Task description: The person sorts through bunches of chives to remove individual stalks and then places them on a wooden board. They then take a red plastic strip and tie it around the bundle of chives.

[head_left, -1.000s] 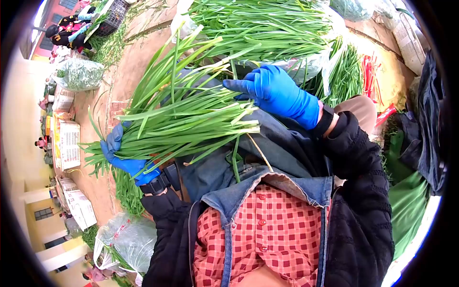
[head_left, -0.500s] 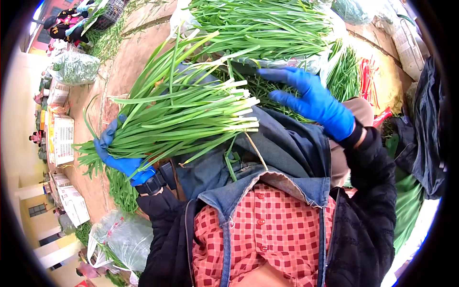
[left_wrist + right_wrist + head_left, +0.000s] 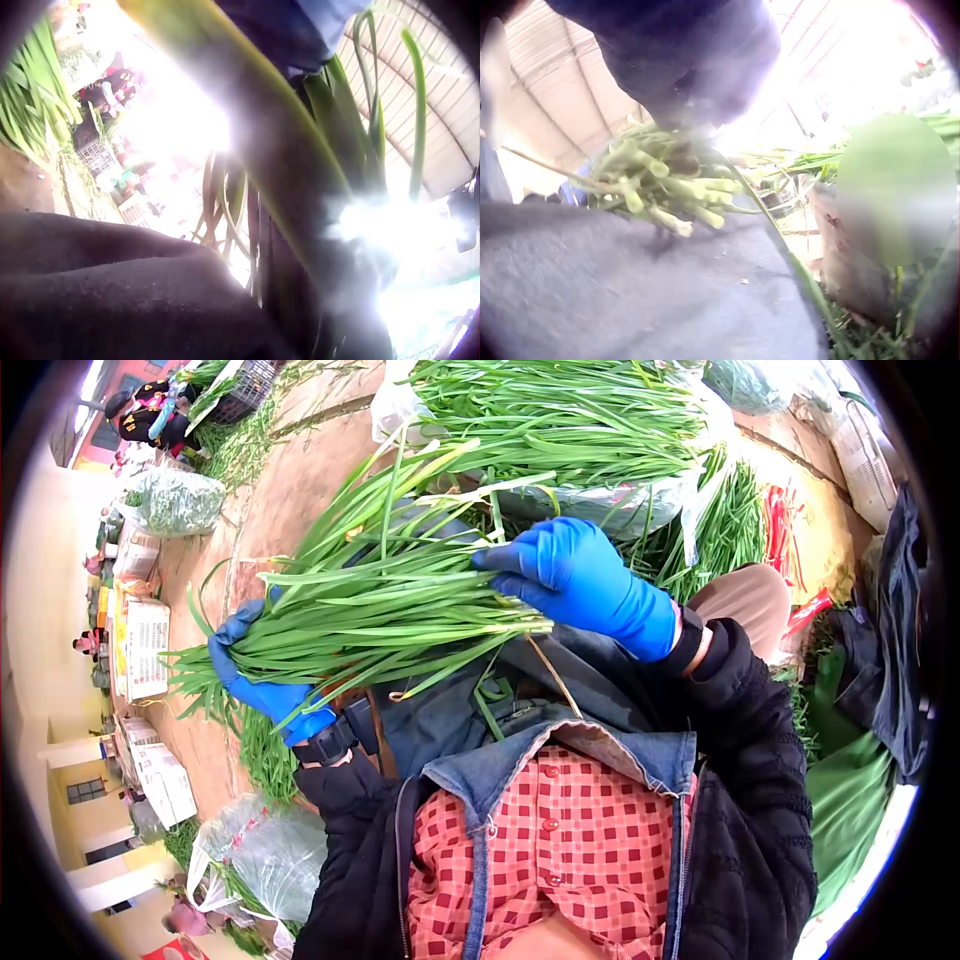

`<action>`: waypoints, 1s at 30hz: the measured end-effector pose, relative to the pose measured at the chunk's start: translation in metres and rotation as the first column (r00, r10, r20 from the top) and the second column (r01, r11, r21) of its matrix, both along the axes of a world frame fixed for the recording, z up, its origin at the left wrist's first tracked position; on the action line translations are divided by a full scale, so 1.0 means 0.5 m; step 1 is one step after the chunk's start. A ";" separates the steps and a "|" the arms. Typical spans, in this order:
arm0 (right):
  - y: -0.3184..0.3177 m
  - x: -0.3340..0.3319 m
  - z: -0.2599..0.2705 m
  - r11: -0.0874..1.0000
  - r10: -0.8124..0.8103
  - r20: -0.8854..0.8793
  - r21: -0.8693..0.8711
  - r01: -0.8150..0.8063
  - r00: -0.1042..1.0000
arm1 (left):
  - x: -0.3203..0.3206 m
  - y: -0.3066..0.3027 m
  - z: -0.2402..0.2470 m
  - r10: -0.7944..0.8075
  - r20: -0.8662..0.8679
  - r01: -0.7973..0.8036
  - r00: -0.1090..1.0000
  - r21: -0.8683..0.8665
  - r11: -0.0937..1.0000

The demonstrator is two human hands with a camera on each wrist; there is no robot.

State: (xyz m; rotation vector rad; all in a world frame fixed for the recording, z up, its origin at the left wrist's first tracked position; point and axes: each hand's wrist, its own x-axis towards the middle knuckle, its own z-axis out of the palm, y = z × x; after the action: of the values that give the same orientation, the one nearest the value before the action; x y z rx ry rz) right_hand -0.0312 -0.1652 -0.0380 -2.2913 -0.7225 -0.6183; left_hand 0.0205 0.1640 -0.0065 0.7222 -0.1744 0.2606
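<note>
A bunch of long, flat green leaves on stalks (image 3: pixel 390 605) lies across the lap, leaf tips to the left, pale cut ends to the right. Curled under and round its leafy end is my blue-gloved left hand (image 3: pixel 262 685), partly covered by leaves. My blue-gloved right hand (image 3: pixel 585 585) is at the cut-end side, its thumb and bent fingers pinching at the upper stalks. In the right wrist view the cut stalk ends (image 3: pixel 660 176) stick out below that hand, just over the dark apron (image 3: pixel 630 277). The left wrist view is mostly glare, with a blurred leaf (image 3: pixel 277 127) close up.
A big heap of the same greens (image 3: pixel 560 420) lies ahead on plastic, with another pile (image 3: pixel 735 510) right of it. Red ties (image 3: pixel 780 530) lie further right. Plastic bags (image 3: pixel 275 855) and white crates (image 3: pixel 150 645) stand on the left. A person (image 3: pixel 150 420) works far left.
The right hand drew back from the cut ends to the right with fingers spread, then came back to the stalks and bent its fingers. The left hand kept its hold on the bunch.
</note>
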 end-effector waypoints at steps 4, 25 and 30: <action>0.002 -0.005 -0.005 0.999 -0.027 -0.033 -0.018 0.026 0.999 | 0.000 0.005 0.006 -0.013 0.001 0.013 1.000 0.043 0.999; -0.133 -0.041 0.032 0.982 -0.118 -0.314 0.103 0.158 0.942 | -0.001 -0.017 0.011 0.200 -0.245 -0.212 0.949 -0.027 0.977; -0.002 0.022 0.040 0.997 0.075 -0.227 0.033 -0.069 0.971 | 0.003 -0.011 0.030 -0.063 -0.105 0.052 0.992 -0.110 0.993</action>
State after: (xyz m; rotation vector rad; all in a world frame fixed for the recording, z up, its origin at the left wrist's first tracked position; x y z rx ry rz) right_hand -0.0203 -0.1662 -0.0178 -2.2550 -0.6785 -0.3214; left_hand 0.0222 0.1586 0.0084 0.6224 -0.0775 0.1739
